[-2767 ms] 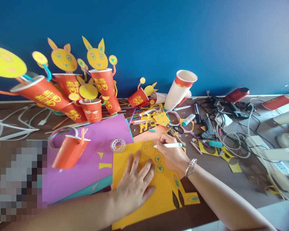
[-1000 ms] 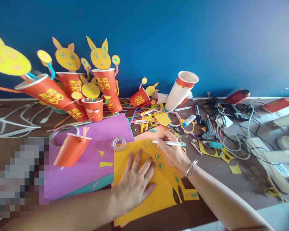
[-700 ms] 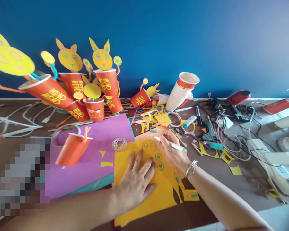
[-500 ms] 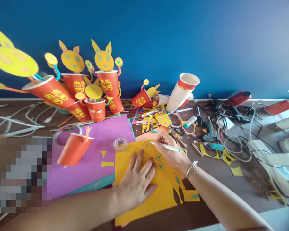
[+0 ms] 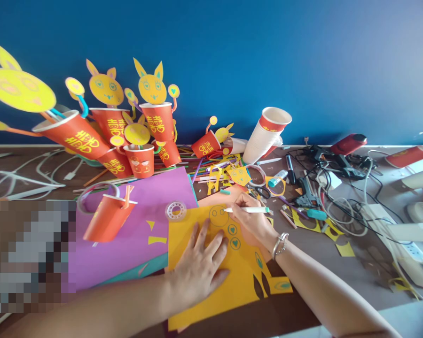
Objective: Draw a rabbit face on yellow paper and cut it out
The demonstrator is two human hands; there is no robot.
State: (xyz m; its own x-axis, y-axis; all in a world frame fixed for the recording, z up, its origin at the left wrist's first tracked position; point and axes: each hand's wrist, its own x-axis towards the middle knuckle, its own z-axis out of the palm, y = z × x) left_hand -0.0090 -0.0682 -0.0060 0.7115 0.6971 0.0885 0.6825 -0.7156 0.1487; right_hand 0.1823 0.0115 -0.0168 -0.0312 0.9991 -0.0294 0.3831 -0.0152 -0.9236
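Note:
My left hand (image 5: 202,267) lies flat with fingers spread on a yellow sheet of paper (image 5: 193,310). Pinched in my right hand (image 5: 250,218) is a white marker (image 5: 252,210) with a green end. Its tip is at a drawn circle (image 5: 215,223) holding two smaller circles, near the sheet's top edge. Below that circle are two small rings with green hearts (image 5: 235,243). Leaf shapes are drawn at the lower right, beside cut-out slots. A clear round ring with holes (image 5: 176,211) sits by the sheet's upper left corner.
Purple paper (image 5: 127,263) lies left, with a tilted red cup (image 5: 107,218) over it. Red cups with yellow animal faces (image 5: 157,119) stand behind. A stack of paper cups (image 5: 266,136) leans at the back. Paper scraps, glue guns (image 5: 306,190) and cables fill the right.
The marker in my right hand has swung closer to level, and its tip has shifted slightly right. My left hand stays put.

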